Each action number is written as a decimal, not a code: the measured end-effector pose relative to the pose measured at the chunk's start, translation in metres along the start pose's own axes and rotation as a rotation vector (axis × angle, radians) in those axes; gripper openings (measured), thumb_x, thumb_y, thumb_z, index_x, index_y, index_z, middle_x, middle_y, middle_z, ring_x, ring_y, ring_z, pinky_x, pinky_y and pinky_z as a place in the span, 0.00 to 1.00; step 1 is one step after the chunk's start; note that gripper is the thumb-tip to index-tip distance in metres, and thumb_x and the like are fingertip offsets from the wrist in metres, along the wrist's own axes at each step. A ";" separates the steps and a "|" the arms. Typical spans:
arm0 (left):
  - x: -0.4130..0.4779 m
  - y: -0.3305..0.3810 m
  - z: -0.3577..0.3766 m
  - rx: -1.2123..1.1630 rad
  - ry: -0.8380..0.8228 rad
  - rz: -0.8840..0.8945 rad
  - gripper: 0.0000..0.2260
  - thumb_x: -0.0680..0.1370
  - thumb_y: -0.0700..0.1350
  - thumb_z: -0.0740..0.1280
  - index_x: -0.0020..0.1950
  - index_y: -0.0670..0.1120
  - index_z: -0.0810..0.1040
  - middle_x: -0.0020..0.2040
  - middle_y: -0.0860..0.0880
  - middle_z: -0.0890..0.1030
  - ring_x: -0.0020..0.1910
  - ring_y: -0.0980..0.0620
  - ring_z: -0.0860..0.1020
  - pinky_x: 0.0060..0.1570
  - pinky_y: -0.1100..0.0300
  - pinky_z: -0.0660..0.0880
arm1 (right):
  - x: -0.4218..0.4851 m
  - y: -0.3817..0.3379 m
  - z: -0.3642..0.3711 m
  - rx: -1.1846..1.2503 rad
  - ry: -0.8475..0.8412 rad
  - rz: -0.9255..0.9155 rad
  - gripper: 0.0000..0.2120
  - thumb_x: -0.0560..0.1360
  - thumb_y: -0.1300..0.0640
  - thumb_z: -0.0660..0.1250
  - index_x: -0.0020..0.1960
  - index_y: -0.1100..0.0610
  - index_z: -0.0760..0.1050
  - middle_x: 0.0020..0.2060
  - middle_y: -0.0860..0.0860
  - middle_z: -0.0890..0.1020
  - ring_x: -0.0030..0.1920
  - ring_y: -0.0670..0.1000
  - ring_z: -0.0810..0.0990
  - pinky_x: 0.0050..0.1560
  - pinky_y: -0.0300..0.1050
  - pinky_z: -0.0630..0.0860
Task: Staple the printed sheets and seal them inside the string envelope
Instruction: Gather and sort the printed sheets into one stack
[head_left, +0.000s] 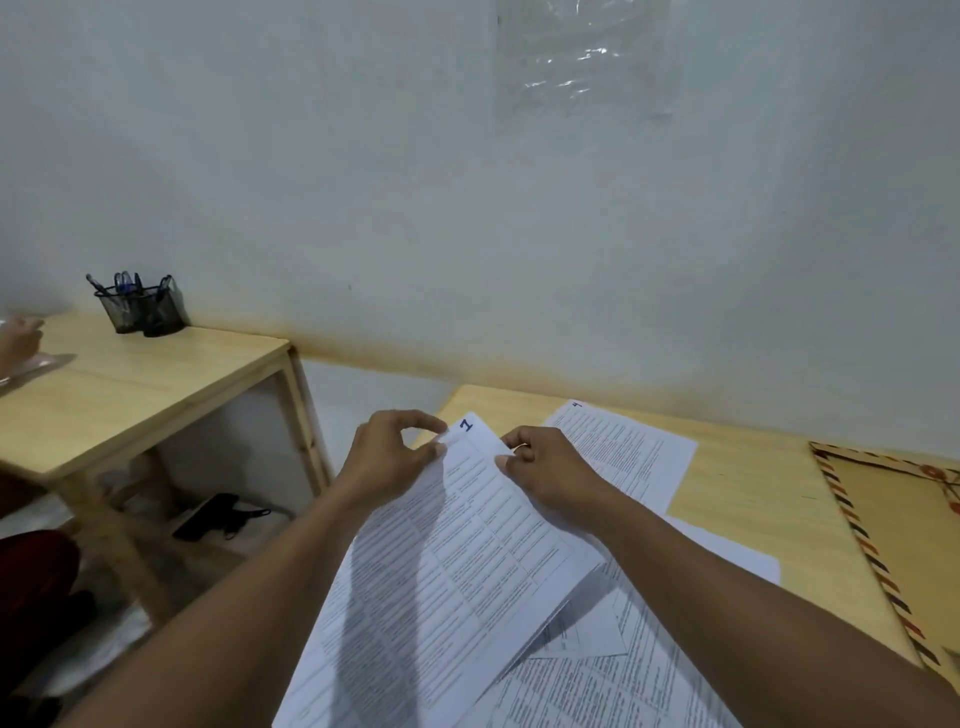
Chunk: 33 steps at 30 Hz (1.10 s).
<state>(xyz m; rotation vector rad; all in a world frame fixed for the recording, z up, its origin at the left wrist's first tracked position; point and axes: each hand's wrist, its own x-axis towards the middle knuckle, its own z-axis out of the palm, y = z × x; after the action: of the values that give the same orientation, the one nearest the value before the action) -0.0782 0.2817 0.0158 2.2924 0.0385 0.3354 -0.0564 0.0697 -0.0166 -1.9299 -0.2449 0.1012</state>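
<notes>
Left hand pinches the top-left corner of the sheet marked 1; right hand pinches its top edge just beside. Judgement: paper is light, floppy, slides easily; hold near the corners. Right of that sheet: one sheet marked 4, loose sheets under it (count unclear), one string envelope furthest right. No stapler visible.

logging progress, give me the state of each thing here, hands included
left hand: pinching sheet 1's top edge
right hand: pinching the same edge
sheet marked 1: lifted, held by both hands
sheet marked 4: flat on desk
string envelope: flat at desk's right
pen holder: upright, holding pens
</notes>
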 end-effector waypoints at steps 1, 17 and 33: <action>-0.001 -0.002 0.003 -0.022 -0.012 -0.018 0.08 0.75 0.48 0.76 0.55 0.54 0.86 0.59 0.54 0.84 0.57 0.50 0.82 0.53 0.59 0.73 | -0.001 0.002 -0.001 -0.029 -0.007 0.009 0.09 0.77 0.51 0.69 0.54 0.55 0.80 0.38 0.51 0.82 0.41 0.51 0.80 0.44 0.47 0.76; 0.033 0.002 0.053 -0.277 -0.115 -0.151 0.07 0.75 0.46 0.76 0.53 0.53 0.88 0.48 0.51 0.87 0.51 0.53 0.83 0.47 0.59 0.79 | 0.020 0.021 -0.042 -0.189 0.029 0.041 0.09 0.79 0.54 0.66 0.44 0.51 0.84 0.32 0.51 0.79 0.33 0.49 0.73 0.38 0.45 0.70; 0.075 0.019 0.093 -0.320 -0.129 -0.118 0.07 0.75 0.44 0.77 0.52 0.52 0.87 0.45 0.54 0.85 0.46 0.57 0.81 0.46 0.64 0.75 | 0.096 0.070 -0.136 -0.840 0.127 0.291 0.20 0.78 0.46 0.66 0.68 0.52 0.73 0.68 0.52 0.76 0.69 0.57 0.72 0.67 0.54 0.70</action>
<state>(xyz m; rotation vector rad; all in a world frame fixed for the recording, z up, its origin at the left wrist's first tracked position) 0.0160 0.2119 -0.0133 1.9803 0.0499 0.1211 0.0708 -0.0576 -0.0277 -2.7886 0.1101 0.0713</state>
